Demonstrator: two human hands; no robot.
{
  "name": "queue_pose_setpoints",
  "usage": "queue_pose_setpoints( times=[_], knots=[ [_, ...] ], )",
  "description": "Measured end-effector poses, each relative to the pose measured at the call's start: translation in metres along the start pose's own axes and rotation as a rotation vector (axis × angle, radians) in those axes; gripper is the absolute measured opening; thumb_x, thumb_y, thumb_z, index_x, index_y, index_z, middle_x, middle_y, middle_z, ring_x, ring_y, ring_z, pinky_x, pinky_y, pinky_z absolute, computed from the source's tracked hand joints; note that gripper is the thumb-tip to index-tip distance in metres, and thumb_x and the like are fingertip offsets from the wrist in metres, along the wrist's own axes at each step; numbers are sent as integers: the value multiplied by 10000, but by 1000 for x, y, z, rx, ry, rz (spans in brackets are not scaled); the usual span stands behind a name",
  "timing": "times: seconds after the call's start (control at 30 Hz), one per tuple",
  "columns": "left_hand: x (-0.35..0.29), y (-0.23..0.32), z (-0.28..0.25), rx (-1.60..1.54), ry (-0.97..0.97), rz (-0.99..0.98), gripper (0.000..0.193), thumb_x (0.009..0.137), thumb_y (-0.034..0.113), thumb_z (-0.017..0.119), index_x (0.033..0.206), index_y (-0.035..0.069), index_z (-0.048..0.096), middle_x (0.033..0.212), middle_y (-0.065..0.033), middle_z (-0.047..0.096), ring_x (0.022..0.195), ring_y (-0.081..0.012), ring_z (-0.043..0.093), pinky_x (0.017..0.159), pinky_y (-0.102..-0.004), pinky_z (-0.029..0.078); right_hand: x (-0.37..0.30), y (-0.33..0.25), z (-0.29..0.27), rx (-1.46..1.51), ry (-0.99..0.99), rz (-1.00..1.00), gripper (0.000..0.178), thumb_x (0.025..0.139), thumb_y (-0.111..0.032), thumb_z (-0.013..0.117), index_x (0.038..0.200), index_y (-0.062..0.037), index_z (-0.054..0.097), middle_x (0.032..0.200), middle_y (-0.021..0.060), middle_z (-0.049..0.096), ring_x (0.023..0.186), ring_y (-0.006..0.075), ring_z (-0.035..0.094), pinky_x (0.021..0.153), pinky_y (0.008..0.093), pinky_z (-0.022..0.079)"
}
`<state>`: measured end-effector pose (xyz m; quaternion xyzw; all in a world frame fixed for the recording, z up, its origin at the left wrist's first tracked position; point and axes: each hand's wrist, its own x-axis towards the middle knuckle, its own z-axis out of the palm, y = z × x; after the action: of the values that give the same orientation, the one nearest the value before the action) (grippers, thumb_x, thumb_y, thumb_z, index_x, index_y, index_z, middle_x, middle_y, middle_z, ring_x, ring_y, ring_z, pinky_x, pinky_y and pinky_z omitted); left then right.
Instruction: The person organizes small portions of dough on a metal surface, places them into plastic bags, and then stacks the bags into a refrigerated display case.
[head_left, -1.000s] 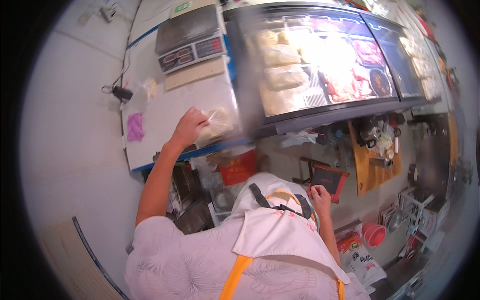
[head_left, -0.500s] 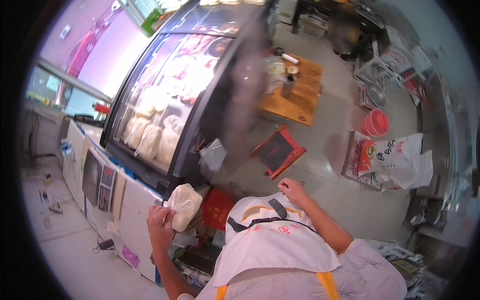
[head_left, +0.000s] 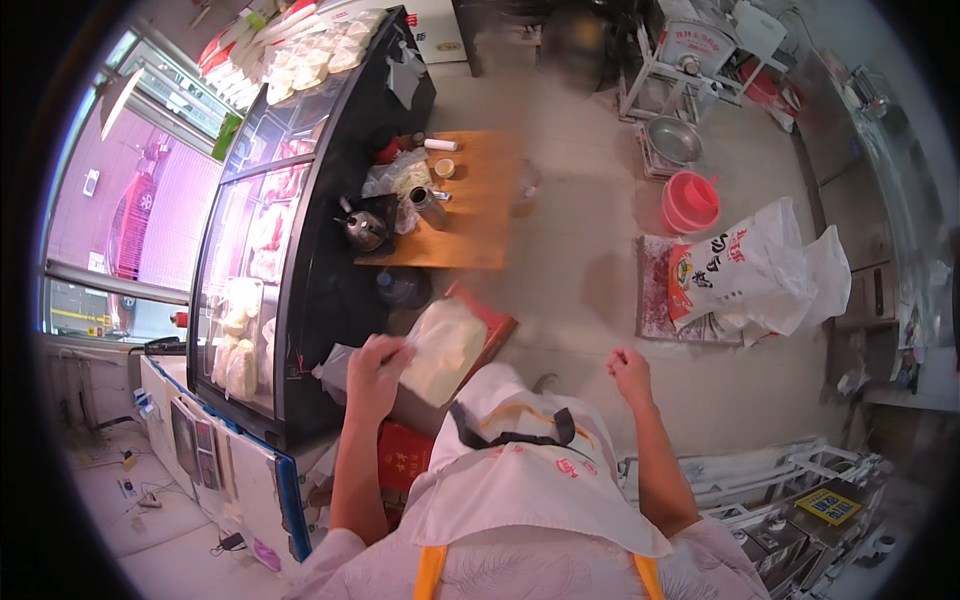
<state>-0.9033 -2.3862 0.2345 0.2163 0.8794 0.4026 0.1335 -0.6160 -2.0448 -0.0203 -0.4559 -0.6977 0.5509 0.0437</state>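
My left hand [head_left: 382, 372] is closed around the gathered neck of a clear plastic bag [head_left: 446, 350] packed with something pale and soft-looking, whose kind I cannot make out. It hangs in front of me, hiding much of a red-edged stool [head_left: 497, 338]. Off to the right, my right hand [head_left: 628, 375] floats above the floor with its fingers curled in and nothing visible in them. A white apron [head_left: 530, 500] with yellow straps covers my front.
A black-framed glass display case [head_left: 300, 250] stands at left. Beyond the stool is a wooden table [head_left: 475, 200] bearing a thermos [head_left: 428, 207]; a kettle [head_left: 365, 230] is beside it. Pink buckets [head_left: 690, 203] and a large white sack [head_left: 745, 268] occupy the right-hand floor.
My view has swung right. The left hand has carried the bag away from the counter by the display case, over the stool. My right hand stays curled.
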Motion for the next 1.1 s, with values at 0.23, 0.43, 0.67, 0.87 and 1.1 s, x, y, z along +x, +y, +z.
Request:
queue_pose_setpoints(
  times=[0.23,0.43,0.67,0.87,1.1],
  knots=[
    [160,79,106,-30,-89,5,161,905,115,765,957,-38,768,754,-115,681,712,-152,638,679,-318,483,85,4,-67,182,119,104,201,1052,-182,651,1060,11,704,819,72,716,684,123,657,641,276,547],
    [318,99,180,-204,-36,-9,196,917,144,742,921,-51,733,664,-98,631,623,-119,569,617,-326,458,162,52,-140,27,148,292,214,1040,-196,647,1030,10,702,764,63,690,645,127,633,563,294,499],
    [491,138,211,-28,58,-23,256,919,223,708,913,-30,739,791,-208,687,743,-321,677,689,-416,505,274,21,-197,360,258,681,181,972,-138,680,971,39,717,779,81,699,636,163,651,573,299,539],
    [622,148,218,-95,175,-227,261,915,231,723,981,-16,773,787,-191,710,740,-289,699,711,-410,523,459,-60,-216,-50,64,266,208,939,-130,696,981,63,761,812,108,735,651,178,670,594,324,549],
    [720,138,221,-128,423,-446,228,921,176,752,979,-42,784,737,-143,731,692,-179,690,682,-353,519,760,-184,-235,-61,-80,369,202,919,-127,684,884,51,773,736,105,710,605,179,653,561,338,530]
  ],
)
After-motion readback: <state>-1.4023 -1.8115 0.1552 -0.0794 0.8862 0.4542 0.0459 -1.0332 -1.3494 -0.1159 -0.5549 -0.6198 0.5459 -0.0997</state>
